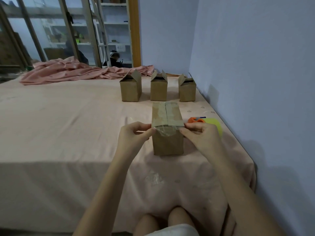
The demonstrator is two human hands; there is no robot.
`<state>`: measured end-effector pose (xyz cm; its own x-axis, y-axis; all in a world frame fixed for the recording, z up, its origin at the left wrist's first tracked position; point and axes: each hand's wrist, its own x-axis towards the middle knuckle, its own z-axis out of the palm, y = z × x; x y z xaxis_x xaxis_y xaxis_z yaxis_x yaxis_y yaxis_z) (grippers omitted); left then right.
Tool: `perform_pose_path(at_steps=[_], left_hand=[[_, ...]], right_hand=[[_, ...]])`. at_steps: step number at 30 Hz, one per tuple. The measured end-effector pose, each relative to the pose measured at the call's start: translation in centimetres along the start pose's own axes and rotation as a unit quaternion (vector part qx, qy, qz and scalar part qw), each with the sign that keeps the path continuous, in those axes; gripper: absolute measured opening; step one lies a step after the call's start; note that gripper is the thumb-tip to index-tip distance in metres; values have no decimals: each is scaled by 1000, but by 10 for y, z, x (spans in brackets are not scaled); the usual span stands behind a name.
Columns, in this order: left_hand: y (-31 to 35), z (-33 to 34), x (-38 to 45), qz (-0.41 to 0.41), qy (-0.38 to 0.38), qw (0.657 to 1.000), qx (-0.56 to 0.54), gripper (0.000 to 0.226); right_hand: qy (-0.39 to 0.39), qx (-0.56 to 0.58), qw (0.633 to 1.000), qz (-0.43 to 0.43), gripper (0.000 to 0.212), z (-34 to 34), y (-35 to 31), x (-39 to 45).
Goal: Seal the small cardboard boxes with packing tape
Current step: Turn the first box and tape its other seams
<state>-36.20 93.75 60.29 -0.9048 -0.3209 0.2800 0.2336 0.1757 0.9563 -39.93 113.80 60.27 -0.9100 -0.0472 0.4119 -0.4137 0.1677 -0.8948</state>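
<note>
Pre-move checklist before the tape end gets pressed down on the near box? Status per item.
1. Top flaps of the near box closed and flat: ok.
2. Clear tape runs over the front top edge: ok, though it looks wrinkled.
3. Left hand and right hand pinch the tape's two sides at the front corners: ok.
4. Tape along the top seam fully stuck: cannot tell.
5. Tape dispenser within reach, right of the box: ok.
6. Three back boxes sealed: not ok, flaps stand open.
</note>
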Motion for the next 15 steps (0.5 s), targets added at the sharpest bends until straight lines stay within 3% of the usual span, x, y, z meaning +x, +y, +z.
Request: perform_pose_path(at_steps=[8,11,13,15], left_hand=[[-6,14,-7,25,48,998,26,11],[-2,13,-6,5,26,999,27,16],[4,11,-6,-19,-6,999,32,30],[13,11,-7,-30,-29,998,50,45]], right_hand=[[12,-11,1000,-18,29,7,2,2],[-29,-19,999,18,15,-3,-1,5],[-56,-3,997,59,9,-8,-8,7],[-61,-26,996,65,33,-9,-15,9]])
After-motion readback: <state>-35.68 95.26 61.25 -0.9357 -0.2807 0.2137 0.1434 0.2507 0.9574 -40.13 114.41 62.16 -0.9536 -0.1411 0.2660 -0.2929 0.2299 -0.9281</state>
